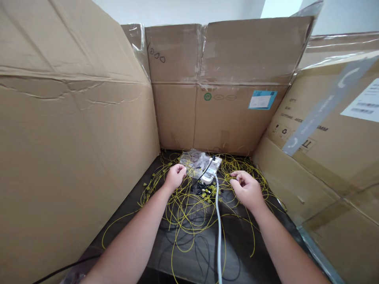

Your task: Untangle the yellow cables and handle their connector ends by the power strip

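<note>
My left hand (pixel 177 176) is closed in a pinch over the left side of a loose tangle of thin yellow cable (pixel 186 211). Whatever lies between its fingertips is too small to make out. On the other side, my right hand (pixel 248 189) has its fingers curled inward, thumb and forefinger near each other beside more yellow loops. What it holds, if anything, is hidden. Between the hands lie a white power strip (pixel 209 173) with a black plug (pixel 213 158), a crumpled clear plastic bag (pixel 194 161), and small black and yellow pieces (pixel 207 190).
A white cord (pixel 219 228) runs from the strip toward me across the dark tabletop (pixel 245 236). Tall cardboard walls stand at the left (pixel 74 130), back (pixel 177 114) and right (pixel 319 165). A black cable (pixel 68 268) lies at the lower left.
</note>
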{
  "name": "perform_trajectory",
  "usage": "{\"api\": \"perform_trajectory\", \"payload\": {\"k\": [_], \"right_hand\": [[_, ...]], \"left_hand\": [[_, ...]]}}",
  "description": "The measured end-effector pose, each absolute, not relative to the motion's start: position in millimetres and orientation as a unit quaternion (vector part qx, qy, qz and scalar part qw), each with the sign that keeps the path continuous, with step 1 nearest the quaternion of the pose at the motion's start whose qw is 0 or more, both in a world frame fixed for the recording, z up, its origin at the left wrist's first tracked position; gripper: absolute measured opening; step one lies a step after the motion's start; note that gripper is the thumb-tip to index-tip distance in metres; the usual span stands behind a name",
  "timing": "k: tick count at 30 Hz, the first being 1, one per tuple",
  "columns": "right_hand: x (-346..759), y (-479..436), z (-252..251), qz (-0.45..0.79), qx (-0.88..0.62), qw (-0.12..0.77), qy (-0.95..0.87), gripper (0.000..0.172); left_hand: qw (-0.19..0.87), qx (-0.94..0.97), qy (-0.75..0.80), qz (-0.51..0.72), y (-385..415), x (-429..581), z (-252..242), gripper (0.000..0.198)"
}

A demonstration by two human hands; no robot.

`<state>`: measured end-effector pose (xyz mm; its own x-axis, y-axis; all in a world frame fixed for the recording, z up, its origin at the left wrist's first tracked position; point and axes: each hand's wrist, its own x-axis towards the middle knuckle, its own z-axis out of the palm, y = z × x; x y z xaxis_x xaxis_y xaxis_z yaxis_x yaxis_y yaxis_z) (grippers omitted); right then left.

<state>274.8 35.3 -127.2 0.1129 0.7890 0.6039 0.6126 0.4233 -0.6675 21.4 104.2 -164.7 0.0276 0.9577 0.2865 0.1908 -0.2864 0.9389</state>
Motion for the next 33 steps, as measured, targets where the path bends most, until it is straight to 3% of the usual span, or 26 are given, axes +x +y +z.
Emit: {"api": "perform_trajectory", "payload": {"k": [3,13,24,33], "right_hand": [[267.9,38.5,-115.5,-0.005,-0.498,0.496,-0.712,0.02],[238.1,61.3,-103.0,-0.016,-0.508,0.342,-0.79,0.005],[254.5,58.1,-86.2,-0.014,-0.533,0.311,-0.787,0.022],[234.7,70.2,-87.1,0.044,-0.531,0.164,-0.83,0.027]], "left_hand": [[0.381,0.609,0.459,0.523,104.4,22.3,-164.9,0.013],[0.351,0.621,0.461,0.528,101.9,23.9,-169.3,0.016],[0.279,0.636,0.486,0.53,101.3,20.6,-169.4,0.018],[0.263,0.648,0.471,0.537,99.6,22.6,-170.2,0.018]]}}
